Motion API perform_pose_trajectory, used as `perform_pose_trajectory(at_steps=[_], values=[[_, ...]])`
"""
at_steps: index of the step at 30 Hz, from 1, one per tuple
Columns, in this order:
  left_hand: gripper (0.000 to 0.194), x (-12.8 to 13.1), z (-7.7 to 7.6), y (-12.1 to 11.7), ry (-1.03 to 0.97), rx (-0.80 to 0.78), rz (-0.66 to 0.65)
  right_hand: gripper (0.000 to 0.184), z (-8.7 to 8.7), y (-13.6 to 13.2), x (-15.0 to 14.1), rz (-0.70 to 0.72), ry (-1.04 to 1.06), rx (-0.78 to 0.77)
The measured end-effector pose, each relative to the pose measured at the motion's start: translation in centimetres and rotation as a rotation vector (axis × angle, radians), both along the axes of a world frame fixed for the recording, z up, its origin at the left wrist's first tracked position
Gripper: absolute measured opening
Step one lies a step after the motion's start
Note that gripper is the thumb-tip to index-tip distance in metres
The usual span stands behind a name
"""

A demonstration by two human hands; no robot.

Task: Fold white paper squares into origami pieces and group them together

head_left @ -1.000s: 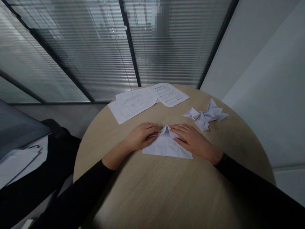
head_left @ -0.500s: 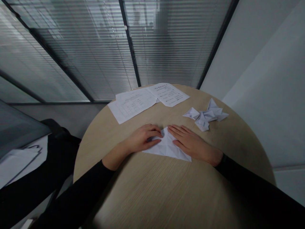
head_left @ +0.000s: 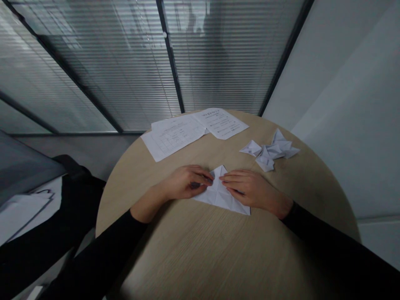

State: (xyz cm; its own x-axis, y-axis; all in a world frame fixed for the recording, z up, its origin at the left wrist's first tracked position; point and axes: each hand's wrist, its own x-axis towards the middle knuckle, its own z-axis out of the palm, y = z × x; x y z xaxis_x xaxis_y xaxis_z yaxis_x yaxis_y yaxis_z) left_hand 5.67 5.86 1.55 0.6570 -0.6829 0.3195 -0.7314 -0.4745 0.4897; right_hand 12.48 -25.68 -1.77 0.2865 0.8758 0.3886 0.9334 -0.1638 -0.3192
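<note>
Clamped from opposite sides, the left hand (head_left: 186,182) and right hand (head_left: 251,188) pinned a creased white paper sheet (head_left: 220,196) flat against the round wooden table (head_left: 200,250).

On the round table (head_left: 200,250), printed sheets (head_left: 187,135) lie behind the folded sheet (head_left: 220,196), folded pieces (head_left: 270,150) to its right.
</note>
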Motion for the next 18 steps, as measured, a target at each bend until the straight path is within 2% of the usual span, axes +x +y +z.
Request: perform_pose_trajectory(at_steps=[3, 6, 8, 9, 12, 14, 18], values=[[0.025, -0.34, 0.15, -0.02, -0.014, 0.016, 0.020, 0.030, 0.23, -0.32, -0.30, -0.006, -0.004, 0.032], [0.058, -0.55, 0.17, -0.14, -0.025, 0.045, 0.033, 0.023, 0.51, -0.72, -0.55, 0.011, -0.026, 0.060], [0.065, -0.59, 0.07, -0.23, -0.041, 0.058, 0.042, 0.020, 0.69, -0.94, -0.63, 0.031, -0.031, 0.068], [0.061, -0.57, -0.01, -0.26, -0.051, 0.058, 0.049, 0.024, 0.76, -1.01, -0.64, 0.036, -0.028, 0.068], [0.047, -0.45, -0.30, -0.11, -0.076, 0.047, 0.059, 0.056, 0.87, -1.01, -0.54, 0.029, -0.017, 0.048], [0.042, -0.33, -0.46, 0.13, -0.086, 0.042, 0.065, 0.069, 0.87, -0.93, -0.42, 0.019, -0.023, 0.030], [0.031, -0.12, -0.48, 0.61, -0.081, 0.027, 0.063, 0.052, 0.86, -1.00, -0.10, -0.015, -0.008, 0.008]])
